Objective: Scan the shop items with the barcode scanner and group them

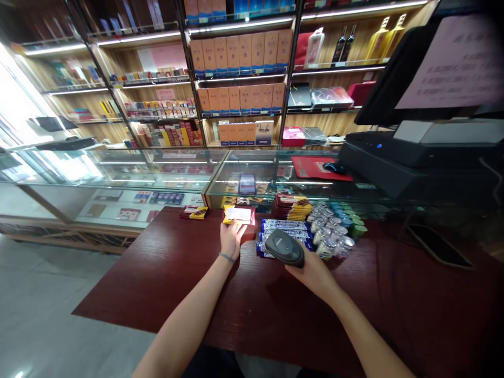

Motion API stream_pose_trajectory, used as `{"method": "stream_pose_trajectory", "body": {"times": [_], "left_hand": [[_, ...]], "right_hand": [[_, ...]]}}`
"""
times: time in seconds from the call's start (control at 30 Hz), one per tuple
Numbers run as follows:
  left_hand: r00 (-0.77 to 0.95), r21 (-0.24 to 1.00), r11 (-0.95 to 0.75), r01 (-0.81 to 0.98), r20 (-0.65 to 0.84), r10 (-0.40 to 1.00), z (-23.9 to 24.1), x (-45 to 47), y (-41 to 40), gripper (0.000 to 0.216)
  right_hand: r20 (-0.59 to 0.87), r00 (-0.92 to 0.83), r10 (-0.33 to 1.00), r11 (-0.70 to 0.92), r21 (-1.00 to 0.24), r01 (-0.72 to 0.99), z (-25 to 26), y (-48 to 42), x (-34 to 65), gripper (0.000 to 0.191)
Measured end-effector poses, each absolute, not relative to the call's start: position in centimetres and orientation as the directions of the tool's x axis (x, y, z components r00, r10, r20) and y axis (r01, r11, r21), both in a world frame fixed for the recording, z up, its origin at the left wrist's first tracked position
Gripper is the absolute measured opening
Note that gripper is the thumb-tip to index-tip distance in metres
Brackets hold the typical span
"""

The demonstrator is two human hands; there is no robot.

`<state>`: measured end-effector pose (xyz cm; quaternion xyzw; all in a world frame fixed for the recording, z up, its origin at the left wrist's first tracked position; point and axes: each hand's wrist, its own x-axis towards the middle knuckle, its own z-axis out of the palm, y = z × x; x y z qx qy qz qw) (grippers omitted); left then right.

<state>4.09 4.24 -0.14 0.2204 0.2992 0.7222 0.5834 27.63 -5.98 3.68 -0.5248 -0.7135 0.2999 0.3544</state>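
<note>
My left hand [232,239] grips a red and yellow packet [239,214], its pale label side turned toward me and brightly lit. In my right hand [309,270] is a black handheld barcode scanner [285,248], its head angled toward the left over some blue-and-white wrapped bars [287,227]. Right behind those bars rises a stack of similar red and yellow packets [292,206]. A few more such packets [193,211] lie flat at the left rear of the dark red wooden table [177,262]. The scanner hides part of the blue bars.
Several small lidded jars or cans [328,231] stand in rows right of the bars. A dark phone-like slab [440,245] lies farther right. Behind the table runs a glass display counter [157,163], bearing a red mat [315,167], a mouse [334,167] and a monitor [397,68].
</note>
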Motion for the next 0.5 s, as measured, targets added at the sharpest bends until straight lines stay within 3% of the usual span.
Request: {"method": "stream_pose_trajectory", "body": {"times": [0.33, 0.5], "left_hand": [[-0.297, 0.730, -0.152, -0.666, -0.073, 0.952, -0.44, 3.89, 4.62, 0.031], [-0.450, 0.837, -0.215, -0.503, -0.042, 0.892, 0.08, 3.81, 5.01, 0.026]], "right_hand": [[0.147, -0.152, 0.977, 0.206, -0.817, 0.539, 4.04, -6.12, 27.70, 0.050], [0.213, -0.150, 0.965, 0.260, -0.824, 0.503, 3.86, -5.96, 27.92, 0.049]]}}
